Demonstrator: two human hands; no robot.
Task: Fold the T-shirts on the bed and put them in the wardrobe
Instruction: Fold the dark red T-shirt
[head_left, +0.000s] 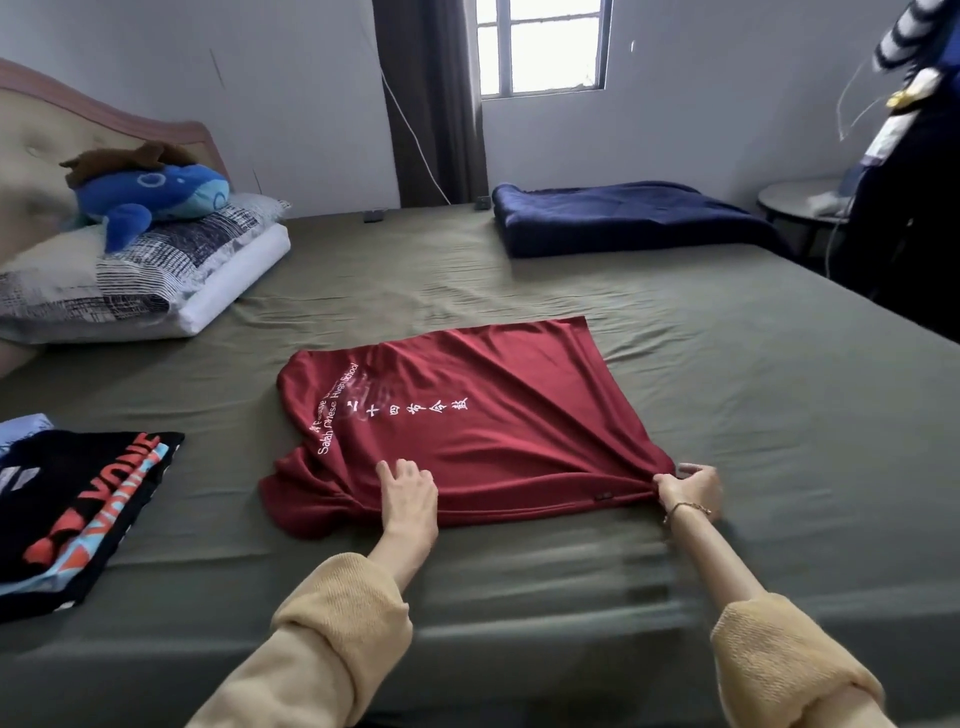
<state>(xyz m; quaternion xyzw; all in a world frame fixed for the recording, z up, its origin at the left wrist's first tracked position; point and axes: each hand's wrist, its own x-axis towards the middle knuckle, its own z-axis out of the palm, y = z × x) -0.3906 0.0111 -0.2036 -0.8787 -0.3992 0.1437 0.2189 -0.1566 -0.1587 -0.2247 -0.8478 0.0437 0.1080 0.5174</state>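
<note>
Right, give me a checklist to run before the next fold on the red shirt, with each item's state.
1. Right hand grips the red T-shirt at its near right corner: ok.
2. Left hand rests on the shirt near the sleeve end: ok.
3. Shirt lies flat: not ok, creases run toward the pinched corner.
4. Near left sleeve tucked in: not ok, it lies bunched.
5. Bare green sheet around the shirt for folding: ok.
6. Folded black T-shirt pile lies apart from the shirt: ok.

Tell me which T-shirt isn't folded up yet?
The red T-shirt, spread out flat in the middle of the bed with both hands on it. The black T-shirt at the left edge is already folded on a small pile.
</note>
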